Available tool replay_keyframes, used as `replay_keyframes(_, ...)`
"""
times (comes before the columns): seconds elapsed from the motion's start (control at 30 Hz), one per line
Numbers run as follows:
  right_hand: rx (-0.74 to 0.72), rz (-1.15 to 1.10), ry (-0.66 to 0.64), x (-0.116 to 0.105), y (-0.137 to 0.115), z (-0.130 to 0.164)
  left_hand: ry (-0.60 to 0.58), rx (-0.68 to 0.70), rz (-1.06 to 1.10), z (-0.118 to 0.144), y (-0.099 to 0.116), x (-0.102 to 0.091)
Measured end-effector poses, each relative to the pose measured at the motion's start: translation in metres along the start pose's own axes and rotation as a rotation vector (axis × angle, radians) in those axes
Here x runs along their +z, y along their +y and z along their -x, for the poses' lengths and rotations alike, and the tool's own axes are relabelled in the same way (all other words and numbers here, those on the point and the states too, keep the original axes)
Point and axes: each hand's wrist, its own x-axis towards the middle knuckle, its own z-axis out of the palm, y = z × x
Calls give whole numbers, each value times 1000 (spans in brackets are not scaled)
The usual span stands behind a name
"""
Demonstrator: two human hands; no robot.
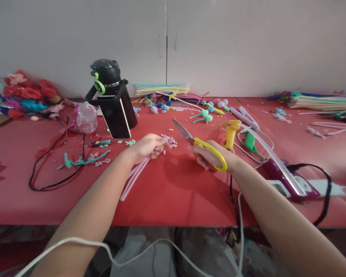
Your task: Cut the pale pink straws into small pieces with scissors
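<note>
Nearest the camera, a white cable (83,243) sags across the bottom of the head view, below the front edge of the red counter (173,200), which runs straight across the lower frame. Both bare forearms reach over that edge.

At centre, the left hand (148,147) rests on the counter, its fingers closed around a bundle of pale pink pipe cleaners (133,177) that trails back toward the front edge. Just beyond its fingertips lies a small heap of cut pink pieces (169,140). The right hand (210,157) holds yellow-handled scissors (200,145), fingers through the loop, blades slightly parted and pointing up-left toward the heap, just apart from the left hand.

Open red surface lies between the hands and the front edge. To the right sit a yellow glue gun (230,132), a purple device (290,181) with cables, and a white power strip (325,187). To the left, a black cable (56,161) loops across the counter near a black phone stand (118,113) holding a dark bottle (105,73). Stacks of coloured pipe cleaners (161,89) line the back edge against the white wall (248,42).

No writing or brand can be read anywhere.
</note>
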Motion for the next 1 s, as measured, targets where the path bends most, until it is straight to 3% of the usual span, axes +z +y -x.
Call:
replay_keyframes(0.13,-143,-190,150,9,2,-10,-124,24,-13,8,3,20)
replay_keyframes(0.33,-256,-346,233,30,-4,-13,-130,0,-12,12,-1,39)
replay_keyframes(0.67,-420,-344,259,40,1,-17,-202,40,-52,14,-1,38)
replay_keyframes(0.83,-449,-439,320,44,6,-22,-167,79,-107,9,-2,33)
replay_keyframes(1.0,-457,-482,295,44,7,-25,-200,41,-210,4,-6,26)
